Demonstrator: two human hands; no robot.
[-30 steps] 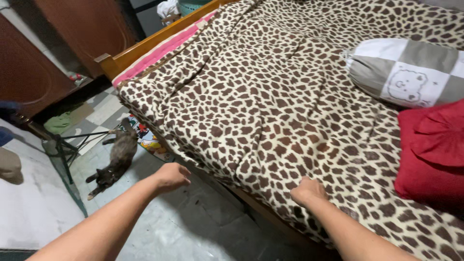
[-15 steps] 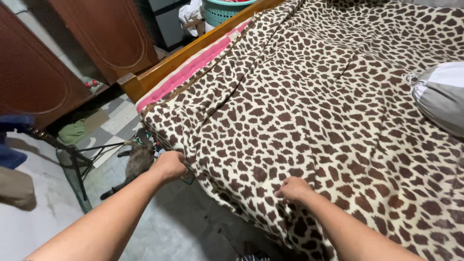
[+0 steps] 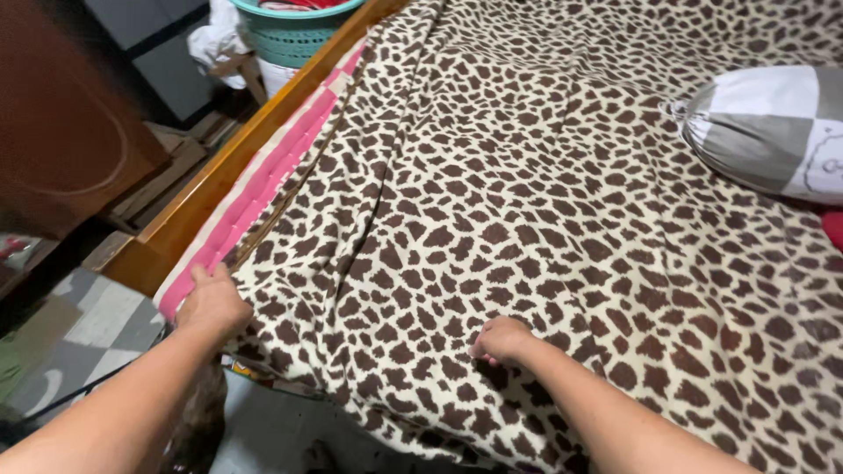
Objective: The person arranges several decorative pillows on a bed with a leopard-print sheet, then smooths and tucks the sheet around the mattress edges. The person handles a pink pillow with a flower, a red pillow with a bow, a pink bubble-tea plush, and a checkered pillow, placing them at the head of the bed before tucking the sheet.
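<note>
Leopard-print blanket (image 3: pixel 562 228) spread over the bed, covering nearly all of the mattress and hanging over the near edge. Pinched at the near left corner by the left hand (image 3: pixel 211 303), fingers curled and pressed together on the blanket's edge where it meets the pink sheet (image 3: pixel 255 197) beneath; probably held there to keep that corner lined up with the mattress edge. Bunched further right along the near edge by the right hand (image 3: pixel 502 340), closed into a loose fist with a fold of cloth gathered inside, likely to hold the cloth taut between the two hands. Long creases running from the near left corner toward the far side, in line with that pull.

Pink sheet showing as a narrow strip along the left edge of the bed, left bare by the blanket. Wooden bed frame (image 3: pixel 237 167) just outside it, running along the left edge to the far corner.

Grey and white bolster pillow (image 3: pixel 773 132) lying on the blanket near the right edge, well apart from both hands. Sliver of something red (image 3: pixel 832 230) just below it, mostly out of view.

Teal laundry basket (image 3: pixel 294 31) on the floor beyond the far left corner of the bed, holding red and pale cloth at its rim; exact contents unclear. White cloth (image 3: pixel 219 39) draped beside it. Dark wooden cupboard (image 3: pixel 61 123) standing to the left, with patterned floor tiles (image 3: pixel 83 329) below.
</note>
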